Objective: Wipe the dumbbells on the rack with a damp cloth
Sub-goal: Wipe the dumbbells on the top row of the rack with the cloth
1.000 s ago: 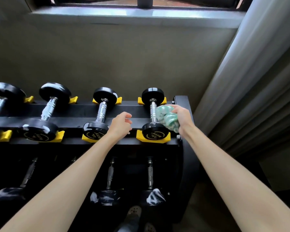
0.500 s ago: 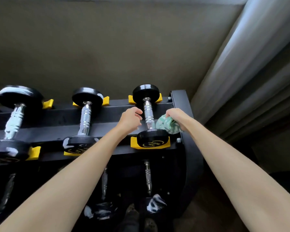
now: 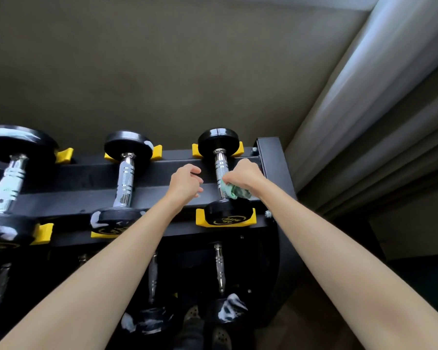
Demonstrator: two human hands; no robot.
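Observation:
A black rack (image 3: 271,157) with yellow cradles carries three dumbbells on its top row. The rightmost dumbbell (image 3: 220,162) has black heads and a chrome handle. My right hand (image 3: 243,176) grips a crumpled green cloth (image 3: 234,190) and presses it against the lower part of that handle. My left hand (image 3: 185,183) hovers just left of the same handle with loosely curled fingers, holding nothing. The middle dumbbell (image 3: 127,173) and the left dumbbell (image 3: 10,180) show white smears on their heads.
A lower row holds more dumbbells (image 3: 219,269) with white smears on their heads. A grey wall rises behind the rack and pale curtains (image 3: 379,104) hang at the right. My shoes (image 3: 220,337) show below the rack.
The view has shifted right and closer to the rightmost dumbbell. My right hand with the cloth moved in onto the handle. My left hand lifted slightly beside it.

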